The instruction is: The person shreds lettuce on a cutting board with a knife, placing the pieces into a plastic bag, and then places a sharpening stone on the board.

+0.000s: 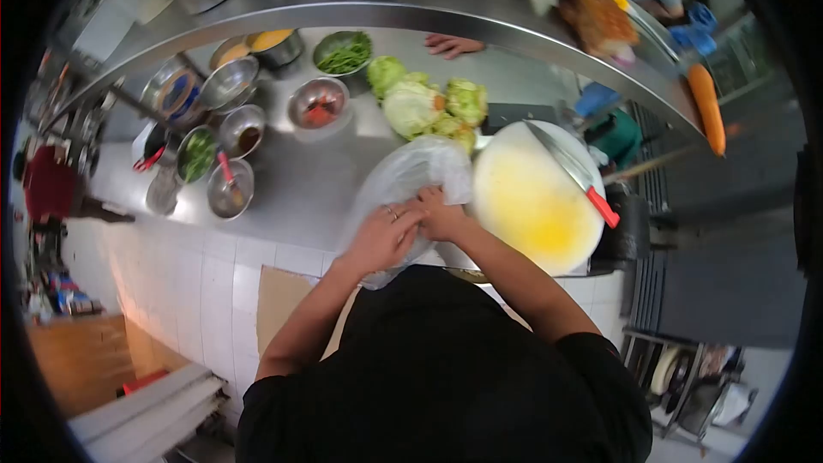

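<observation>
Bag: a thin clear plastic bag (411, 176) lies crumpled on the steel counter (300, 193), at the centre of the frame, just left of the round board.
Left hand: the left hand (383, 236) rests on the bag's near edge, fingers curled onto the plastic; its grip looks pressed on the film, though how tightly cannot be told.
Right hand: the right hand (440, 213) meets the left at the same spot, fingers bunched on the plastic.
Progress, as judged: the bag looks slack and flat, and what it holds cannot be told; both hands work at its mouth, so the handling seems at an early point.
Lettuce: loose heads of lettuce (429, 103) sit just above the bag, uncut and outside it.
Board: a round yellow cutting board (527, 206) lies right of the bag, bare, with a red-handled knife (573, 173) across its upper edge.
Bowls: metal bowls (231, 137) of ingredients fill the upper left.
Another person: a hand (453, 45) rests at the counter's far edge, upper centre.
</observation>
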{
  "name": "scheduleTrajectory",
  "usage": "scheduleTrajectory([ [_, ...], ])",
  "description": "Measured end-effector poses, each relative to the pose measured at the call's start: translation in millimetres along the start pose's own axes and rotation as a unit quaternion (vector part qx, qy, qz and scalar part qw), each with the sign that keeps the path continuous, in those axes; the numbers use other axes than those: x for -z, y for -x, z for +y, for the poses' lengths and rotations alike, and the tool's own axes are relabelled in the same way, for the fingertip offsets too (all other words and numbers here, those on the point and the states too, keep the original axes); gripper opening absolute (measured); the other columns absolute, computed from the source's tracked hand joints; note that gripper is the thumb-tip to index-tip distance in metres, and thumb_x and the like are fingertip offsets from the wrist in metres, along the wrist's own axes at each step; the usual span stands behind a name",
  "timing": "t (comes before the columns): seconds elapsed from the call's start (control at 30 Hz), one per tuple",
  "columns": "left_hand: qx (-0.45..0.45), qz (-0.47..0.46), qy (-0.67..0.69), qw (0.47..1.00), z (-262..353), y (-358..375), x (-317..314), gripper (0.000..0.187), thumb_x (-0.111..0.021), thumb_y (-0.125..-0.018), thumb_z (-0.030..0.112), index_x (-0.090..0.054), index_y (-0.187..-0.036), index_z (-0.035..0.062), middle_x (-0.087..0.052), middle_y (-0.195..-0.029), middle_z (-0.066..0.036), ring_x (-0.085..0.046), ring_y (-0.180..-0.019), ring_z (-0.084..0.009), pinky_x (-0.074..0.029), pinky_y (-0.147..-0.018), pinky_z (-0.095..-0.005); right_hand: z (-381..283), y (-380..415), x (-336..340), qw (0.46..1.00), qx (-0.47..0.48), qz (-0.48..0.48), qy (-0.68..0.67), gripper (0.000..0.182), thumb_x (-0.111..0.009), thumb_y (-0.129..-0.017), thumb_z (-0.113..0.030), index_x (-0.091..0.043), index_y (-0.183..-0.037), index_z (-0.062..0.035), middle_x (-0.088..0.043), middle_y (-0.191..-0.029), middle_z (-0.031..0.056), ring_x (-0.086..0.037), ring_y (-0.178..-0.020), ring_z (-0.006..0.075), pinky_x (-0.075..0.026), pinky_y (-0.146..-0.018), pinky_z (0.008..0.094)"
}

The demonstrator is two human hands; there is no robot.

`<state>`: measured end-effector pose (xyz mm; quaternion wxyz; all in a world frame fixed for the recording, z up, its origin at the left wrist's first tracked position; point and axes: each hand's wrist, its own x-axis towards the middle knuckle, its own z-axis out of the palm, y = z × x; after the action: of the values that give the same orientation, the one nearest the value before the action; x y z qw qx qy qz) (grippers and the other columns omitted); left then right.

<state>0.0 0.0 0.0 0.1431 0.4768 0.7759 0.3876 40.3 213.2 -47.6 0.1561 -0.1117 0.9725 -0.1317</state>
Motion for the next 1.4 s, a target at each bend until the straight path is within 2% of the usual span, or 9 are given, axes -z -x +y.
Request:
scheduleTrajectory([
  [0.07, 0.086, -0.031, -0.198, 0.976, -35, -9, -9, 0.055, -0.076, -0.089, 0.035, -0.062, -0.139, 0.0141, -0.051, -0.145, -0.019, -0.048, -0.135, -0.0398, -0.045, -0.103, -0.0531, -13, -1, -4, 1.0, -0.011, 0.011, 0.025, 0.052, -0.079, -0.077, -0.02, -0.068, -0.128, -0.0135, -0.061, -0.134, 0.0183, -0.056, -0.128, 0.0371, -0.042, -0.113, 0.0462],
  [0.27, 0.249, -0.004, -0.32, 0.914, -50, -53, 5, 0.066, -0.079, -0.085, 0.041, -0.059, -0.141, 0.0112, -0.053, -0.132, -0.023, -0.051, -0.127, -0.0429, -0.044, -0.105, -0.0541, -12, 83, 60, 0.935, 0.173, 0.278, -0.137, 0.039, -0.075, -0.078, -0.013, -0.07, -0.116, -0.009, -0.066, -0.125, 0.0162, -0.064, -0.117, 0.0338, -0.052, -0.1, 0.046],
  [0.37, 0.281, -0.026, -0.264, 0.922, -44, -61, 11, 0.072, -0.08, -0.083, 0.044, -0.057, -0.142, 0.0096, -0.051, -0.137, -0.027, -0.048, -0.132, -0.0444, -0.041, -0.109, -0.0549, 60, 142, 94, 0.894, -0.086, 0.432, -0.087, 0.037, -0.073, -0.079, -0.01, -0.069, -0.115, -0.0078, -0.069, -0.124, 0.0165, -0.065, -0.114, 0.0379, -0.051, -0.101, 0.0486],
  [0.5, 0.225, -0.026, -0.305, 0.925, -49, -45, 5, 0.066, -0.077, -0.086, 0.038, -0.057, -0.141, 0.0078, -0.048, -0.145, -0.03, -0.044, -0.138, -0.0466, -0.041, -0.11, -0.055, 165, 210, 100, 0.822, -0.401, 0.385, 0.127, 0.057, -0.067, -0.081, -0.013, -0.058, -0.136, -0.0001, -0.062, -0.135, 0.0234, -0.059, -0.125, 0.0423, -0.047, -0.106, 0.0507],
  [0.57, 0.048, 0.094, -0.373, 0.922, -56, -36, -1, 0.04, -0.07, -0.091, 0.033, -0.07, -0.115, 0.0018, -0.069, -0.125, -0.025, -0.064, -0.121, -0.0413, -0.052, -0.098, -0.0514, 189, 237, 80, 0.827, -0.44, 0.311, 0.159, 0.057, -0.067, -0.083, -0.014, -0.056, -0.138, -0.002, -0.062, -0.132, 0.0216, -0.061, -0.12, 0.0396, -0.047, -0.103, 0.0514],
  [0.7, 0.322, -0.057, -0.164, 0.931, 56, -66, 28, 0.035, -0.071, -0.092, 0.033, -0.073, -0.107, 0.0024, -0.073, -0.111, -0.022, -0.069, -0.108, -0.0381, -0.054, -0.092, -0.0487, 183, 241, 56, 0.846, -0.41, 0.308, 0.147, 0.055, -0.064, -0.085, -0.013, -0.055, -0.139, -0.0034, -0.063, -0.127, 0.0209, -0.061, -0.116, 0.0369, -0.047, -0.098, 0.0504],
  [0.83, 0.079, 0.159, -0.124, 0.976, 101, -125, 6, 0.023, -0.077, -0.087, 0.019, -0.071, -0.1, 0.0009, -0.072, -0.099, -0.02, -0.071, -0.098, -0.0348, -0.055, -0.085, -0.0423, 162, 241, 41, 0.827, -0.416, 0.359, 0.121, 0.054, -0.063, -0.086, -0.01, -0.056, -0.139, -0.0043, -0.062, -0.124, 0.0182, -0.059, -0.115, 0.0343, -0.045, -0.099, 0.0492],
  [1.17, 0.128, -0.109, -0.555, 0.814, 2, -247, -64, 0.094, -0.088, -0.073, 0.03, -0.042, -0.154, 0.0148, -0.051, -0.15, -0.023, -0.056, -0.134, -0.0417, -0.052, -0.103, -0.054, 165, 247, 36, 0.811, -0.38, 0.438, 0.075, 0.058, -0.067, -0.082, -0.011, -0.057, -0.139, -0.0041, -0.06, -0.128, 0.0164, -0.056, -0.118, 0.0347, -0.041, -0.103, 0.0497],
  [1.4, 0.105, -0.005, -0.409, 0.906, 39, -249, -23, 0.088, -0.088, -0.066, 0.031, -0.052, -0.145, 0.0138, -0.059, -0.137, -0.023, -0.06, -0.125, -0.0426, -0.055, -0.1, -0.0485, 164, 246, 38, 0.807, -0.387, 0.438, 0.086, 0.058, -0.068, -0.081, -0.013, -0.058, -0.137, -0.0045, -0.06, -0.129, 0.0144, -0.056, -0.118, 0.0321, -0.042, -0.101, 0.049],
])
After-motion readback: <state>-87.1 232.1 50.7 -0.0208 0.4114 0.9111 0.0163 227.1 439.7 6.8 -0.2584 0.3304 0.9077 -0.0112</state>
